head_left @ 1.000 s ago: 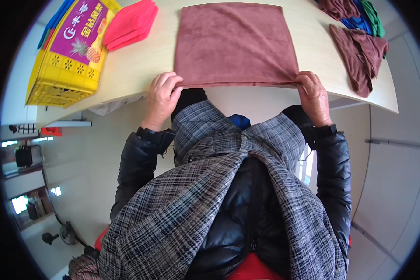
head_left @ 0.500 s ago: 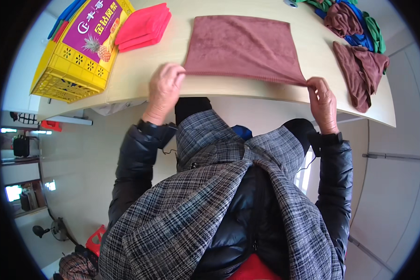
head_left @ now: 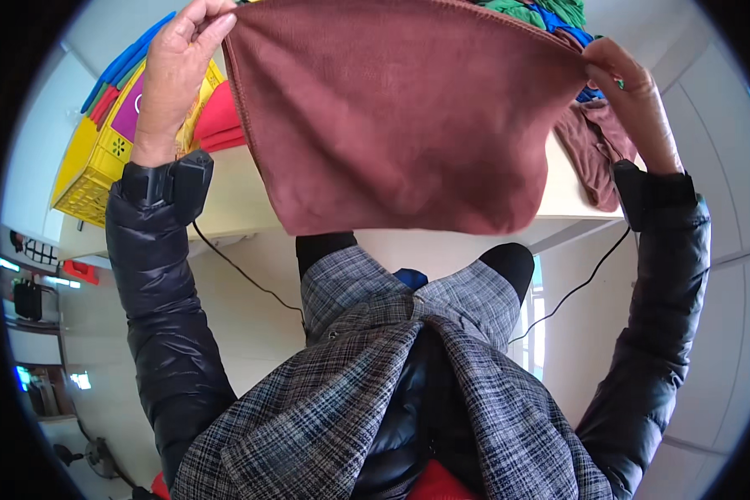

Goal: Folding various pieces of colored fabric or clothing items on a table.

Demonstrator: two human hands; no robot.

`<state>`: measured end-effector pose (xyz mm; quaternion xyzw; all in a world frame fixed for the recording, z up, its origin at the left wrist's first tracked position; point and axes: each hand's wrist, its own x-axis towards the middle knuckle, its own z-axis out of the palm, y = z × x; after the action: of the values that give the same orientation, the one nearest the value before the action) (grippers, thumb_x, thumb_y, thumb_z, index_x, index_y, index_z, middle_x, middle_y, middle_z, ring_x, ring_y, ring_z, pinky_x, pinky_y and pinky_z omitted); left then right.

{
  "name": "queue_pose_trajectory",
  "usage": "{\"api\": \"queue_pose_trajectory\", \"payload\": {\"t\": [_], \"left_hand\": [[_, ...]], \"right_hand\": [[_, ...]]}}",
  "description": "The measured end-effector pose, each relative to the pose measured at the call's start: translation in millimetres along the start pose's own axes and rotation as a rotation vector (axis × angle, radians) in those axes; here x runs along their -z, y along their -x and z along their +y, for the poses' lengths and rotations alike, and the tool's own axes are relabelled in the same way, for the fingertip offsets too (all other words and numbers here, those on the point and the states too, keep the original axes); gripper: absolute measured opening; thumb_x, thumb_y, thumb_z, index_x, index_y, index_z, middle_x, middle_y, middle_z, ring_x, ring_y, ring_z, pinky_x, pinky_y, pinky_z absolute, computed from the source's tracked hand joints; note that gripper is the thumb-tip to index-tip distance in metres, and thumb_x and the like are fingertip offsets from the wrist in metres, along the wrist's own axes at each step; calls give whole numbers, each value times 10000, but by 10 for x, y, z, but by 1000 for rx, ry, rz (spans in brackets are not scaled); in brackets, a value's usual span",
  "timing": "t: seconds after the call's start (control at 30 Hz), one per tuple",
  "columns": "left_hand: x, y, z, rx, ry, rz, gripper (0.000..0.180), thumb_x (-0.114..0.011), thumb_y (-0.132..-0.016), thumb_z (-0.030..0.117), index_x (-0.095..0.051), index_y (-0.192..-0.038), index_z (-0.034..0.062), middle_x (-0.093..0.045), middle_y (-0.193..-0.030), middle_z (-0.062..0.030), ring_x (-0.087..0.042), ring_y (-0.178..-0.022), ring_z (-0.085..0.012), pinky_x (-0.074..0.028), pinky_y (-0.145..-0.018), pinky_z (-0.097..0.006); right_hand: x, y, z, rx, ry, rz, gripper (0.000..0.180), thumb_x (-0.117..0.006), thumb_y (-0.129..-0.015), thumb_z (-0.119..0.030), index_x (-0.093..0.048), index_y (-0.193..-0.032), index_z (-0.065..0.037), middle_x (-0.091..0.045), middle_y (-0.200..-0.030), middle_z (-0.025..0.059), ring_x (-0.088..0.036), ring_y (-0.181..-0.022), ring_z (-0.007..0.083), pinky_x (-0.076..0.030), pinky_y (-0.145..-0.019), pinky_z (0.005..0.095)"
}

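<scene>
A brown cloth towel hangs spread out in the air between my two hands, its lower edge dangling over the front of the table. My left hand pinches its upper left corner. At the upper right corner my right hand grips it between thumb and fingers. The towel hides much of the tabletop behind it.
To the left stands a yellow plastic crate with folded blue, green and red cloths along its rim. Folded red cloths lie beside it on the pale table. Another brown cloth rests at the right, near a green and blue heap.
The brown towel has come up off the table and now hangs from both hands. My hands have risen and moved farther apart, and the left has closed on a corner.
</scene>
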<state>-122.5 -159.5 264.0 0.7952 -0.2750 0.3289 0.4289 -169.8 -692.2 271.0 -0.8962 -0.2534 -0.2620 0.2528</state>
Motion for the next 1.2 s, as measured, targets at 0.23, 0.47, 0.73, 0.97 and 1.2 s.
{"api": "queue_pose_trajectory", "payload": {"t": [0.23,0.47,0.73,0.97,1.2], "left_hand": [[-234,-321,-360,29,-38,-214,178,-628,-1012,134,-643,-1120,-7,-631,-1003,36,-582,-941,-52,-462,-864,-209],[-540,-963,-372,-166,-157,0,71,-618,-870,67,-606,-889,-1,-570,-734,-28,-536,-720,-107,-463,-662,-293],[-889,613,-532,-219,-301,-195,70,-642,-887,56,-600,-934,23,-610,-936,-111,-606,-947,-312,-484,-840,-378],[-1166,2028,-431,-71,-325,-483,103,-658,-823,5,-620,-915,34,-620,-970,-107,-590,-940,-330,-487,-841,-427],[-1127,2200,-207,-64,-367,-498,169,-702,-780,0,-631,-925,48,-619,-975,-82,-589,-961,-294,-481,-850,-409]], "right_hand": [[-100,-357,250,-61,74,-37,128,-648,-970,-92,-625,-1075,-21,-671,-923,14,-639,-853,120,-511,-788,280],[-160,-841,374,138,432,258,140,-632,-954,-134,-628,-1056,-39,-697,-944,102,-686,-806,292,-538,-730,370],[-933,262,387,205,350,75,112,-589,-882,-34,-614,-988,-58,-624,-944,125,-643,-894,335,-528,-772,406],[-1721,1569,317,59,260,-252,163,-603,-855,0,-594,-1009,-52,-622,-1002,113,-625,-959,323,-528,-799,406],[-1693,1798,192,29,239,-203,187,-648,-839,-30,-603,-1020,-50,-627,-1013,99,-618,-950,320,-528,-813,419]]}}
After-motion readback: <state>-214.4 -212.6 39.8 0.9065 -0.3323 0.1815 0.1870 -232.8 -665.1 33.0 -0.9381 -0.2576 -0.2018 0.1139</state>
